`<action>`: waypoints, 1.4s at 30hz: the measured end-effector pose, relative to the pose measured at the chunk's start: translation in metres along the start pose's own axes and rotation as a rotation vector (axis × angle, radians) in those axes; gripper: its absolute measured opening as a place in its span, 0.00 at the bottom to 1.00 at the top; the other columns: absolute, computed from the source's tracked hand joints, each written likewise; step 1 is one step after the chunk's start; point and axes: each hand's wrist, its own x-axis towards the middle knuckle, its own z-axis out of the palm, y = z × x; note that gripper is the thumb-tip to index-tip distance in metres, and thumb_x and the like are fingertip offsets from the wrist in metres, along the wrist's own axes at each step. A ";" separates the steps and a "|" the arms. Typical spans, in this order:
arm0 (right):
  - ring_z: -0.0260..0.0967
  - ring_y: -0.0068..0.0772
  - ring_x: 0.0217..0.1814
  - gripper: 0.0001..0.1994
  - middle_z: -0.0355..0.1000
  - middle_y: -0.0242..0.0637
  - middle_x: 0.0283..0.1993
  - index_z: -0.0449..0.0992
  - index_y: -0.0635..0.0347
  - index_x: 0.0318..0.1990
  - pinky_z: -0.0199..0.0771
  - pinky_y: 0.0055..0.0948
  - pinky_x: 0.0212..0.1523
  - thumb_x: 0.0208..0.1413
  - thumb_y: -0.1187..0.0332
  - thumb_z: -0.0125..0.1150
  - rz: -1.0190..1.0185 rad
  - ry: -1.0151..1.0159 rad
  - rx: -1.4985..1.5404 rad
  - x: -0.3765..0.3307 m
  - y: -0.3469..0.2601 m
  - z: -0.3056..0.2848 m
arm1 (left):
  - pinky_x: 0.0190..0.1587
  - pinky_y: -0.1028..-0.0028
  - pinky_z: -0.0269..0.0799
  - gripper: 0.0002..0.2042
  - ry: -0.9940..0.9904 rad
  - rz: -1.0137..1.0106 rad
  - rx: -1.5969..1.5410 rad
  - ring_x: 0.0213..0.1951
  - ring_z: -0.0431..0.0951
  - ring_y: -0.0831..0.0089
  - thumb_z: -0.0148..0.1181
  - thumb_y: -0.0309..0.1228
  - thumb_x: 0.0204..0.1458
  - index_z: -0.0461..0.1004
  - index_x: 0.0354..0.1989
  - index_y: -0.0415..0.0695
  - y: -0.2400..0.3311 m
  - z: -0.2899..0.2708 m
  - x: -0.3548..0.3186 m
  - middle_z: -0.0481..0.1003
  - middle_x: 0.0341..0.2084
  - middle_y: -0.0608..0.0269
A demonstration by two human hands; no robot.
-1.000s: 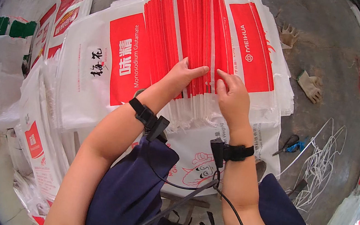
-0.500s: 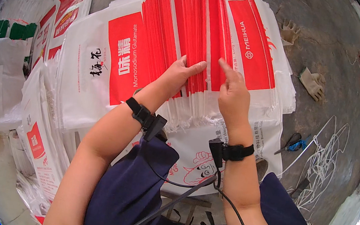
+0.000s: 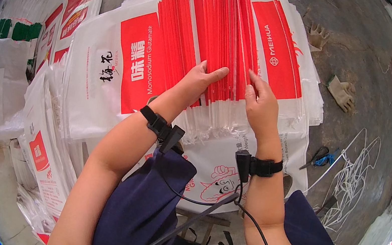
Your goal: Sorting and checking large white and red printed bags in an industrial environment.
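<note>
A thick sheaf of red-and-white woven plastic bags [image 3: 224, 35] fans out on its edges, on top of a pile of flat bags [image 3: 95, 67]. My left hand [image 3: 197, 79] grips part of the sheaf near its lower end. Its thumb lies across the red edges, while its other fingers are partly hidden among the folds. At the sheaf's right side, my right hand [image 3: 263, 107] has its thumb and forefinger apart. The forefinger's tip is at the rightmost bag edges, and I see nothing held in this hand.
More bag stacks [image 3: 40, 150] stand at the left. On the floor at right lie a work glove [image 3: 341, 93], another glove [image 3: 317, 38], scissors [image 3: 320, 157] and a tangle of white cord [image 3: 348, 188]. Black cables [image 3: 202, 214] run from my wrist straps across my lap.
My right hand has moved slightly right and its fingers have spread from a more curled shape. More red edges now stand between my hands. My left hand keeps its hold.
</note>
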 end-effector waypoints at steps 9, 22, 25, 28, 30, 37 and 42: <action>0.76 0.51 0.46 0.19 0.74 0.46 0.46 0.77 0.59 0.57 0.77 0.45 0.49 0.57 0.68 0.62 -0.090 -0.026 -0.218 -0.004 -0.021 0.011 | 0.57 0.62 0.80 0.30 0.019 0.011 -0.006 0.55 0.79 0.62 0.69 0.37 0.59 0.63 0.64 0.36 -0.003 -0.005 0.003 0.74 0.56 0.50; 0.77 0.50 0.44 0.16 0.74 0.47 0.45 0.81 0.60 0.51 0.78 0.44 0.46 0.56 0.66 0.65 -0.045 -0.034 -0.174 -0.004 -0.020 0.009 | 0.48 0.68 0.83 0.34 -0.004 0.040 -0.014 0.48 0.82 0.66 0.72 0.41 0.56 0.63 0.63 0.34 -0.002 -0.002 0.001 0.76 0.53 0.48; 0.77 0.49 0.44 0.16 0.74 0.46 0.45 0.81 0.60 0.50 0.78 0.43 0.46 0.57 0.63 0.66 -0.096 -0.009 -0.228 -0.004 -0.022 0.011 | 0.49 0.68 0.83 0.35 0.028 0.034 0.017 0.48 0.82 0.66 0.72 0.42 0.56 0.63 0.63 0.34 -0.005 -0.005 0.002 0.76 0.52 0.48; 0.77 0.49 0.45 0.16 0.74 0.46 0.45 0.81 0.60 0.51 0.78 0.43 0.46 0.57 0.62 0.66 -0.093 -0.013 -0.205 -0.003 -0.017 0.007 | 0.49 0.67 0.83 0.35 0.029 0.043 0.028 0.49 0.82 0.65 0.72 0.43 0.56 0.62 0.64 0.33 -0.006 -0.005 0.003 0.75 0.52 0.47; 0.77 0.49 0.45 0.16 0.74 0.46 0.44 0.81 0.59 0.51 0.78 0.43 0.46 0.57 0.63 0.66 -0.080 -0.009 -0.167 -0.002 -0.014 0.004 | 0.50 0.67 0.83 0.35 0.020 0.042 0.017 0.50 0.82 0.64 0.72 0.43 0.56 0.62 0.64 0.33 -0.007 -0.004 0.004 0.75 0.52 0.47; 0.76 0.49 0.43 0.17 0.74 0.45 0.43 0.80 0.57 0.55 0.78 0.44 0.45 0.58 0.67 0.63 -0.041 -0.070 -0.119 -0.002 -0.019 0.005 | 0.51 0.67 0.83 0.36 -0.002 0.051 -0.002 0.51 0.81 0.63 0.71 0.41 0.56 0.60 0.65 0.31 -0.006 -0.004 0.006 0.74 0.53 0.45; 0.76 0.50 0.42 0.18 0.74 0.46 0.43 0.79 0.56 0.56 0.78 0.44 0.45 0.57 0.68 0.62 -0.074 -0.077 -0.199 -0.003 -0.021 0.008 | 0.51 0.67 0.83 0.37 -0.007 0.062 -0.014 0.51 0.81 0.63 0.71 0.40 0.57 0.59 0.65 0.31 -0.007 -0.008 0.004 0.74 0.54 0.45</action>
